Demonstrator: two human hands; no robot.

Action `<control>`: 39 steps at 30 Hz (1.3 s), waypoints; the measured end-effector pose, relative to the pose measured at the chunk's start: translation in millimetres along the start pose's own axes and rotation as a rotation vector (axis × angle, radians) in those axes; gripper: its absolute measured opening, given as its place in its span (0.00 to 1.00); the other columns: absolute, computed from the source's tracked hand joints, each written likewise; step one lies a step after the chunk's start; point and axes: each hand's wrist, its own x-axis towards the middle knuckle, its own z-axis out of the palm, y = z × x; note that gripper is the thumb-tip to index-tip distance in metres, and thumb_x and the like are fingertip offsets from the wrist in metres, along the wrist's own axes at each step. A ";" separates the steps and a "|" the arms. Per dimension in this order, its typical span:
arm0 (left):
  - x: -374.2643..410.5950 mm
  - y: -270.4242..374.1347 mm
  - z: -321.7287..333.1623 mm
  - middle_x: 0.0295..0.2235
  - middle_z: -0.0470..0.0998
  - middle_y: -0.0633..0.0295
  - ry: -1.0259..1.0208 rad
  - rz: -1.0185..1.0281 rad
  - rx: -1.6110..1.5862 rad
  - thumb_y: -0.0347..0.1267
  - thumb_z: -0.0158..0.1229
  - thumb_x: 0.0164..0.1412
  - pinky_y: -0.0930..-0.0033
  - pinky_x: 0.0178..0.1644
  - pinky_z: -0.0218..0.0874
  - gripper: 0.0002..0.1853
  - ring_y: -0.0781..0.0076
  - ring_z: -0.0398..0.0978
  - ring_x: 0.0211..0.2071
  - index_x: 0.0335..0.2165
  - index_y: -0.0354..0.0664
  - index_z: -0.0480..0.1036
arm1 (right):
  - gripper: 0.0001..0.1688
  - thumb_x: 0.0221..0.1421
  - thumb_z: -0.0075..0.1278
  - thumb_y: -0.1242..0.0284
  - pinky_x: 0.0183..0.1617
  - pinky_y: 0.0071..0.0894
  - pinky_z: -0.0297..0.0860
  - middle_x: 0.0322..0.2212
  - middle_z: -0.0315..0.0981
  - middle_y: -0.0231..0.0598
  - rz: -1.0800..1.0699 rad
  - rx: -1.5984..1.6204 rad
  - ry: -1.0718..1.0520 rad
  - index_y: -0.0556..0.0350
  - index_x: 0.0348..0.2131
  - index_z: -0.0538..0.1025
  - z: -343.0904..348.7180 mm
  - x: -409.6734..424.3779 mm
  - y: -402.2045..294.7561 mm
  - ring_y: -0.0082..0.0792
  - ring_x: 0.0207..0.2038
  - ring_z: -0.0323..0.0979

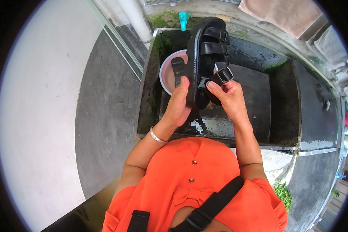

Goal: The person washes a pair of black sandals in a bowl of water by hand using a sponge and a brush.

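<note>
A black sandal (195,61) with wide buckled straps is raised above a dark concrete sink basin, toe towards the wall. My left hand (179,100) grips its heel end along the left side of the sole, thumb on the edge. In my right hand (229,97) is the ankle strap, pinched between thumb and fingers just below its metal buckle (225,75). Behind the sandal a round white-rimmed basin (163,76) with a pink inside stands in the sink. A second black item, apparently another sandal (178,66), lies in it, partly hidden.
The sink's wall (285,104) rises around the basin. A turquoise tap (183,21) is at the back left, beside a white pipe (134,20). Cloths (281,14) hang at the upper right. A dark ledge (317,110) adjoins the sink on the right.
</note>
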 end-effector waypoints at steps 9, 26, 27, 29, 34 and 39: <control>6.0 -4.2 0.1 0.46 0.68 0.64 -0.007 -0.061 -0.100 0.52 0.32 0.62 0.68 0.50 0.58 0.30 0.75 0.66 0.46 0.50 0.41 0.60 | 0.14 0.48 0.55 0.67 0.20 0.16 0.49 0.12 0.54 0.20 -0.101 -0.175 0.056 0.60 0.22 0.71 0.1 0.6 -4.9 0.12 0.18 0.49; 14.1 1.9 -35.3 0.50 0.64 0.52 -0.457 -0.167 -0.596 0.56 0.35 0.58 0.54 0.46 0.60 0.36 0.55 0.65 0.48 0.53 0.38 0.57 | 0.06 0.50 0.48 0.77 0.31 0.20 0.63 0.29 0.69 0.39 -0.776 -0.191 0.112 0.65 0.28 0.73 -3.2 -21.5 -50.6 0.24 0.28 0.66; 12.7 1.7 -36.8 0.50 0.63 0.48 -0.419 -0.195 -0.629 0.54 0.38 0.57 0.57 0.43 0.60 0.34 0.54 0.65 0.47 0.52 0.39 0.58 | 0.06 0.50 0.47 0.78 0.34 0.22 0.64 0.31 0.69 0.42 -0.874 -0.184 0.175 0.65 0.29 0.73 -11.3 -18.9 -47.7 0.26 0.31 0.67; 10.7 -1.4 -42.9 0.49 0.62 0.45 -0.399 -0.235 -0.787 0.53 0.42 0.55 0.59 0.42 0.60 0.35 0.54 0.65 0.46 0.53 0.38 0.56 | 0.09 0.53 0.45 0.77 0.38 0.23 0.63 0.33 0.68 0.42 -0.749 0.008 0.245 0.65 0.34 0.72 -15.0 -13.2 -37.9 0.25 0.34 0.66; 11.9 0.4 -39.4 0.49 0.62 0.45 -0.513 -0.179 -0.767 0.53 0.43 0.54 0.59 0.41 0.60 0.37 0.55 0.66 0.45 0.53 0.36 0.55 | 0.22 0.58 0.41 0.64 0.43 0.27 0.64 0.40 0.68 0.40 -0.145 0.310 -0.006 0.62 0.46 0.68 -16.6 8.3 4.6 0.27 0.39 0.67; 12.4 -5.5 -34.2 0.48 0.64 0.45 -0.452 -0.255 -0.481 0.55 0.43 0.54 0.52 0.42 0.63 0.38 0.50 0.67 0.45 0.54 0.38 0.56 | 0.44 0.55 0.29 0.42 0.43 0.34 0.66 0.46 0.65 0.45 0.115 0.947 -0.560 0.60 0.55 0.57 -10.6 26.9 38.5 0.34 0.42 0.67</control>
